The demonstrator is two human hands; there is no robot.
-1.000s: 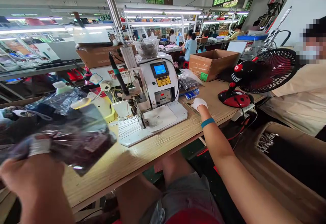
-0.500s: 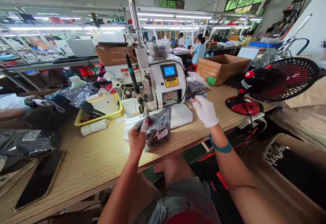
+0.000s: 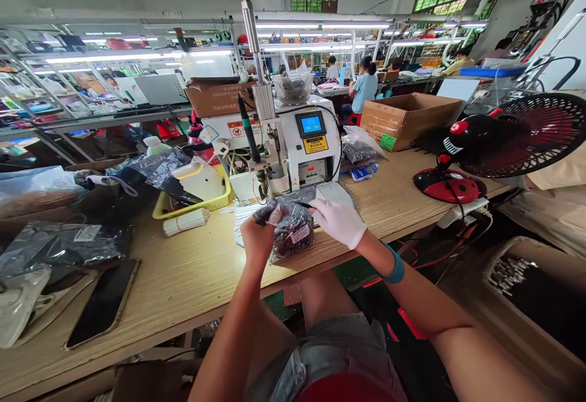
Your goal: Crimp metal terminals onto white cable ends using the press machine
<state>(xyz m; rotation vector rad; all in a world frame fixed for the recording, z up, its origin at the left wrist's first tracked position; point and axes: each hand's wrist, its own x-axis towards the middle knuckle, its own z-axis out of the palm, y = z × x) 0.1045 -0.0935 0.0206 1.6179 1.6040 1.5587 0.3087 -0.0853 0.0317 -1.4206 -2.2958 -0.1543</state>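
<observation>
My left hand (image 3: 259, 234) is closed on the gathered top left edge of a clear plastic bag (image 3: 300, 244). Small dark parts fill the bag, which has a white printed label and rests near the table's front edge. In a white glove, my right hand (image 3: 339, 219) is closed at the bag's upper right side. A thin dark tool (image 3: 304, 205) juts from its fingers over the bag's mouth; its kind is too small to tell. Just behind both hands stands a white bench machine (image 3: 311, 139) with a blue screen and a vertical metal cylinder.
On the left are a yellow basket (image 3: 192, 208), a bundle of white sticks (image 3: 186, 222), a phone (image 3: 103, 303) and dark plastic bags (image 3: 68, 246). A red and black fan (image 3: 451, 185) and an open cardboard box (image 3: 405, 121) stand right. Other people sit farther back.
My right hand has come left and down from beside the machine to the bag's top. The left hand keeps hold of the bag. The whole view has shifted slightly.
</observation>
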